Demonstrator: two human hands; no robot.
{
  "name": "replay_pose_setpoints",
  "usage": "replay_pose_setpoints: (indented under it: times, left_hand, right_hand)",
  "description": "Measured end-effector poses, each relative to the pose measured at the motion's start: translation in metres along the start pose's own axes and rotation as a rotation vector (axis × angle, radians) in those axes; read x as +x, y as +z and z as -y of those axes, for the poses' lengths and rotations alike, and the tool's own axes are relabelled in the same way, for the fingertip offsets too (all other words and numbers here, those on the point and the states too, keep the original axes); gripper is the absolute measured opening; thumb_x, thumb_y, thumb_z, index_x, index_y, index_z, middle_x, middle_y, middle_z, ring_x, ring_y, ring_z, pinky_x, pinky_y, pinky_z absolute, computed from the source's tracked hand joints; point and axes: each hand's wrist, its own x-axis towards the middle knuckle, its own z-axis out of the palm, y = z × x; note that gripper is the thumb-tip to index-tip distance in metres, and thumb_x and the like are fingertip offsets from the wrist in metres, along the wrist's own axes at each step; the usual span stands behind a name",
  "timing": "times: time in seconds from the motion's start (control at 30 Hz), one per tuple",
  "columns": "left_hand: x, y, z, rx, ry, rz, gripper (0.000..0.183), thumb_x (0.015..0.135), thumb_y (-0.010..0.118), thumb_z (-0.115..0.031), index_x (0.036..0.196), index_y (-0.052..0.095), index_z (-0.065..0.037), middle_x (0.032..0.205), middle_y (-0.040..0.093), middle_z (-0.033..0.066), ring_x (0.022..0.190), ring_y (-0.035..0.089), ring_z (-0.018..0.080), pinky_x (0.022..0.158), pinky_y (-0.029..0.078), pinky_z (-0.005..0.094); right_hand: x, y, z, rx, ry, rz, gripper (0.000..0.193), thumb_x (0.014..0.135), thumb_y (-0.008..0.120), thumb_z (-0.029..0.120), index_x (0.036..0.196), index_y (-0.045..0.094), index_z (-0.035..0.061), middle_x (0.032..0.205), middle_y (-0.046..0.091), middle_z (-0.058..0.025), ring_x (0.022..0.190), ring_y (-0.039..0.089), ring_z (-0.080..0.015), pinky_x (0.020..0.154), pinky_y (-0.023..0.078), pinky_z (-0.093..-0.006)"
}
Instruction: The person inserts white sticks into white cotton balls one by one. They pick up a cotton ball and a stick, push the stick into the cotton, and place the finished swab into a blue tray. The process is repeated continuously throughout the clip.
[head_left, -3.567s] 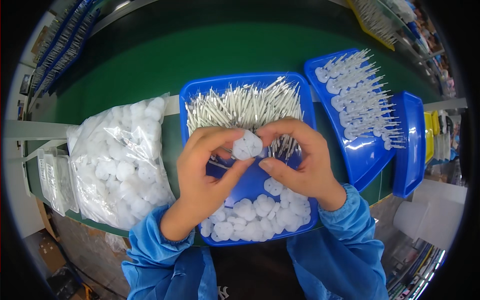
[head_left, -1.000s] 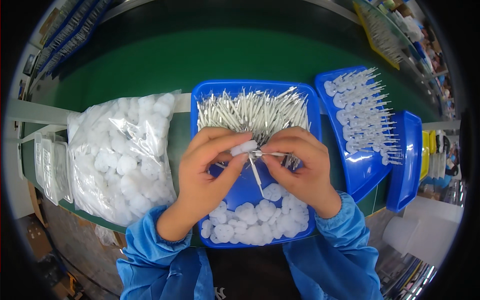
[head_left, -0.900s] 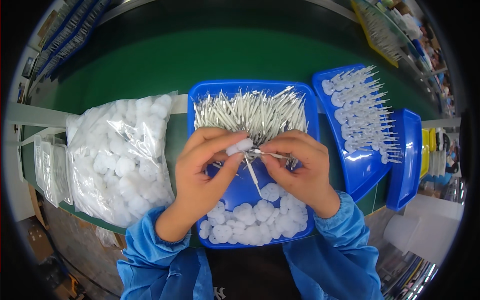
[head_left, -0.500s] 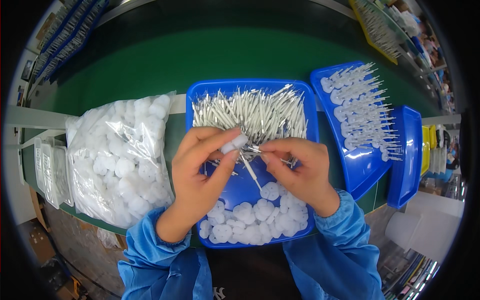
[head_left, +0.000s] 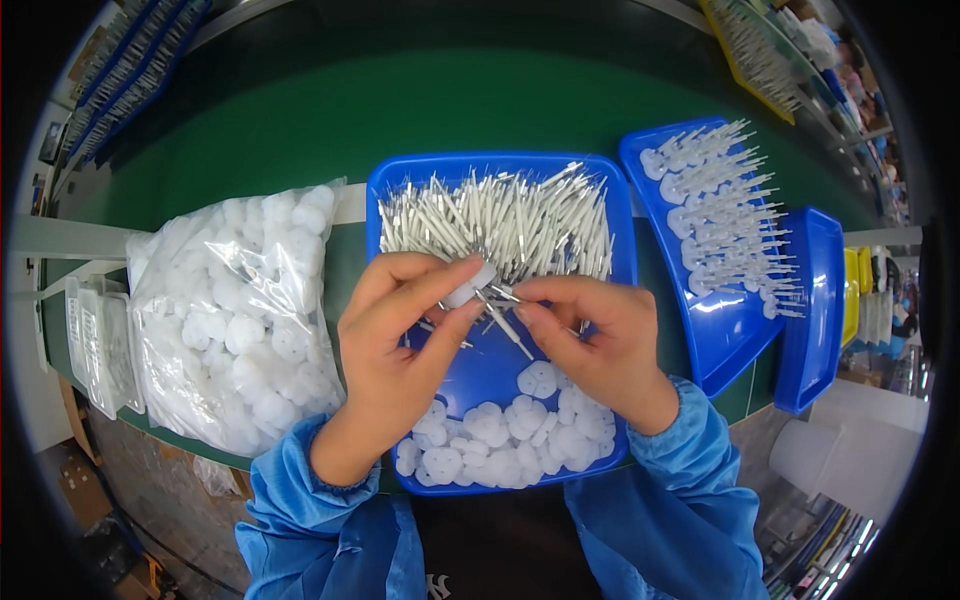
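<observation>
My left hand (head_left: 392,330) is closed, pinching a white round plastic disc (head_left: 466,288) between thumb and fingers. One slim white rod (head_left: 514,336) sticks out of the disc, pointing down and right. From the other side my right hand (head_left: 606,342) pinches a second thin rod (head_left: 500,293), its metal end at the disc's face; whether it sits in a hole is too small to tell. Both hands are above a blue tray (head_left: 480,385). Many white rods with metal tips (head_left: 495,220) fill its far half, and loose white discs (head_left: 500,445) lie along its near edge.
At left stands a clear bag of white discs (head_left: 235,320), beside clear plastic containers (head_left: 105,345). A slanted blue tray (head_left: 722,345) at right holds rows of discs with rods in them (head_left: 722,225). Another blue tray (head_left: 815,310) lies beyond it on the green table (head_left: 420,100).
The disc has turned slightly in my left hand, and its rod's lower end has swung right. The right hand's rod is closer to the disc's face.
</observation>
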Motion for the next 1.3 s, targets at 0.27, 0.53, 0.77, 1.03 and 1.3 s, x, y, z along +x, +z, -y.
replay_pose_setpoints:
  times: [0.27,0.53,0.77,1.03,1.3]
  left_hand:
    - [-0.001,-0.002,0.0,-0.021,-0.043,-0.006,0.045,0.088,0.085,0.011,0.13,0.082,-0.006,0.118,0.072,0.0101,0.09,0.07,0.0149,0.076,0.059,0.0261]
    - [0.004,-0.003,-0.004,0.099,0.027,0.129,0.037,0.096,0.076,0.01,0.131,0.079,-0.001,0.13,0.078,0.0161,0.111,0.073,0.019,0.083,0.061,0.0284]
    - [0.004,-0.001,-0.007,0.145,0.017,0.148,0.04,0.092,0.079,0.008,0.131,0.081,-0.003,0.112,0.083,0.0153,0.09,0.077,0.0237,0.08,0.062,0.0332]
    - [0.003,-0.002,-0.012,0.333,0.111,0.171,0.042,0.087,0.082,0.007,0.128,0.082,-0.001,0.1,0.082,0.017,0.081,0.078,0.0306,0.077,0.061,0.0374]
    - [0.001,0.003,-0.012,0.417,0.183,0.154,0.044,0.086,0.082,0.009,0.129,0.081,-0.002,0.097,0.081,0.0168,0.079,0.077,0.0314,0.074,0.06,0.0382]
  right_hand:
    - [0.003,-0.001,0.005,0.011,-0.023,0.077,0.025,0.093,0.088,0.007,0.117,0.083,0.0077,0.063,0.065,-0.0029,0.053,0.06,-0.0078,0.051,0.046,-0.0267]
    - [0.004,-0.003,-0.004,0.09,0.184,0.171,0.01,0.099,0.084,0.01,0.106,0.082,0.004,0.064,0.067,-0.001,0.057,0.059,-0.004,0.053,0.044,-0.0257]
    - [0.001,0.003,-0.001,0.224,0.286,0.144,0.007,0.1,0.083,0.011,0.098,0.08,0.0039,0.064,0.068,-0.0023,0.056,0.061,-0.0053,0.052,0.044,-0.0276]
    - [0.002,0.005,-0.011,-0.33,-0.222,-0.026,0.013,0.089,0.09,0.02,0.095,0.081,0.0113,0.071,0.073,0.0,0.06,0.07,-0.0211,0.058,0.047,-0.035]
    - [0.001,0.003,-0.009,-0.534,-0.356,-0.014,0.012,0.089,0.088,0.019,0.094,0.08,0.0112,0.074,0.075,0.0006,0.057,0.066,-0.0186,0.058,0.043,-0.0348]
